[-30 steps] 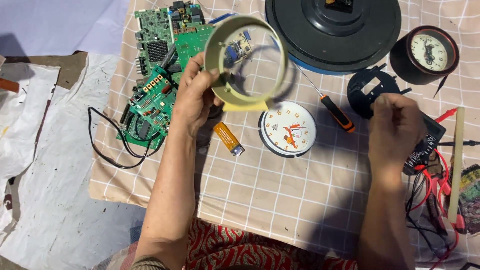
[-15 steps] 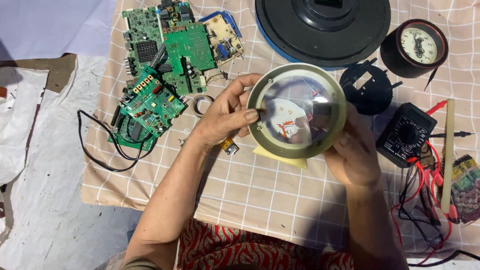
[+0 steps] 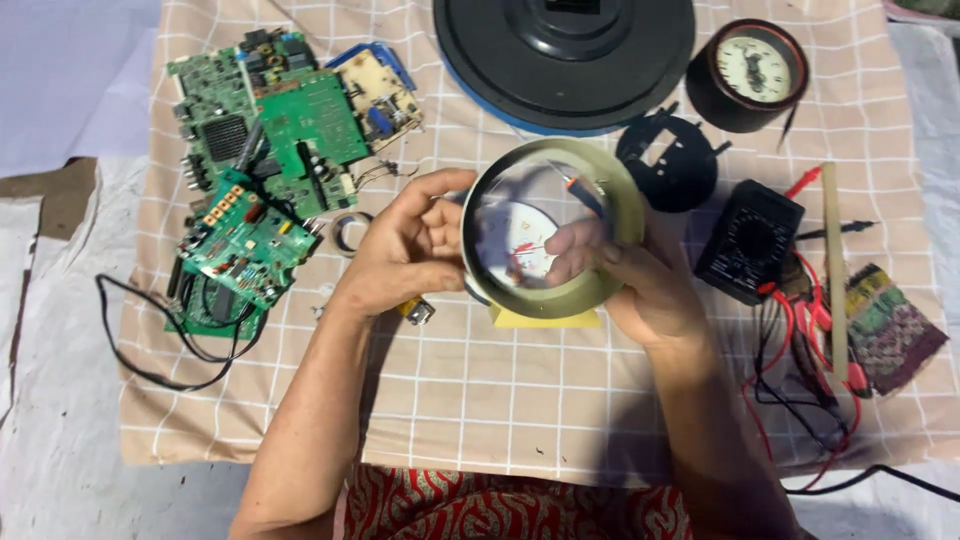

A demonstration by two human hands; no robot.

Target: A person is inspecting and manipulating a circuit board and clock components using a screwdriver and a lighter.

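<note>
head view: round glass-fronted clock cover [image 3: 552,228] held between left hand [image 3: 405,250] and right hand [image 3: 640,285] grips.

The large black disc [image 3: 565,60] is cut off by the top edge. The clock dial [image 3: 525,250] shows only dimly through the round glass cover [image 3: 550,228]; its markings are unreadable. The right hand [image 3: 640,290] is partly hidden behind that cover.

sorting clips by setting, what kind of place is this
Likely a makeshift electronics or clock repair spot on a beige checked cloth: green circuit boards, a black multimeter with red leads, and a round glass-fronted clock case in both hands.
</note>
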